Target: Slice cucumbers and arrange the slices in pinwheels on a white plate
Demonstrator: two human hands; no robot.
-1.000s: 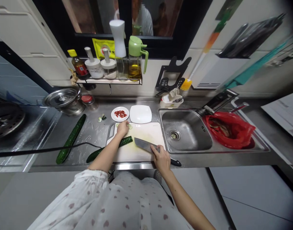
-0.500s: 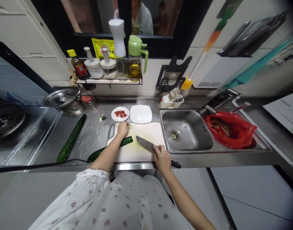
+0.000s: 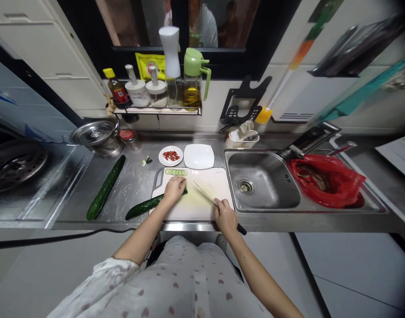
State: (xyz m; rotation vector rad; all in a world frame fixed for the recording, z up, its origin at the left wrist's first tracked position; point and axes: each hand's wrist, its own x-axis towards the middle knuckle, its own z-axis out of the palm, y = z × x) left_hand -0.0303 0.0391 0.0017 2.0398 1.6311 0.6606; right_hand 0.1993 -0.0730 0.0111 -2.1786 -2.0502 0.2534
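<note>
While the cutting board (image 3: pixel 219 181) bears a part-cut cucumber (image 3: pixel 146 206), mostly unsliced, a whole cucumber (image 3: pixel 106 187) lies uncut; the knife (image 3: pixel 205 193) is clasped in the right hand (image 3: pixel 226 216), the left hand (image 3: pixel 175 189) curls over the cut end (image 3: pixel 185 191), hold unclear; one row of slices (image 3: pixel 176 172) is done.

I see a steel counter (image 3: pixel 73 207) with a streaky shine, and a sink (image 3: pixel 271 190) of the same smooth metal. The pot (image 3: pixel 111 148) gleams, polished. The board (image 3: pixel 202 214) looks like smooth plastic; the plates (image 3: pixel 199 157) are glossy. The knife (image 3: pixel 205 192) has a metal blade. Both cucumbers (image 3: pixel 105 190) look bumpy and shiny, the bag (image 3: pixel 328 190) thin, crinkled plastic, the shirt (image 3: pixel 179 282) matt cloth.
</note>
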